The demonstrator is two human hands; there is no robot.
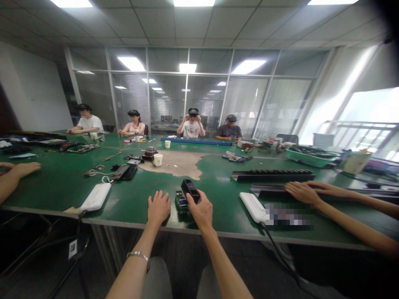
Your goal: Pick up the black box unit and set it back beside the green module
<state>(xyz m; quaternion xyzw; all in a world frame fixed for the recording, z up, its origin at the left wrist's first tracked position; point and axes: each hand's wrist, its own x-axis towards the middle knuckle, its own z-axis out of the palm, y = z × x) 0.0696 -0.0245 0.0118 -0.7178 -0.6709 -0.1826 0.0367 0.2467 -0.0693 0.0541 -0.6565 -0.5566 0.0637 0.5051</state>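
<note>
My left hand (158, 207) lies flat on the green table (62, 182) near its front edge, fingers stretched out and holding nothing. My right hand (201, 209) is closed round a black rectangular device (190, 189), which it holds tilted just above the table. Between the two hands sits a small green circuit board (181, 201), next to the black device.
A white power bank (96, 196) lies to my left and a white power strip (252, 206) to my right. A co-worker's hands (304, 192) rest on black rails at the right. Another person's hand (25, 168) lies at the left. Paper cups, tools and seated people fill the far side.
</note>
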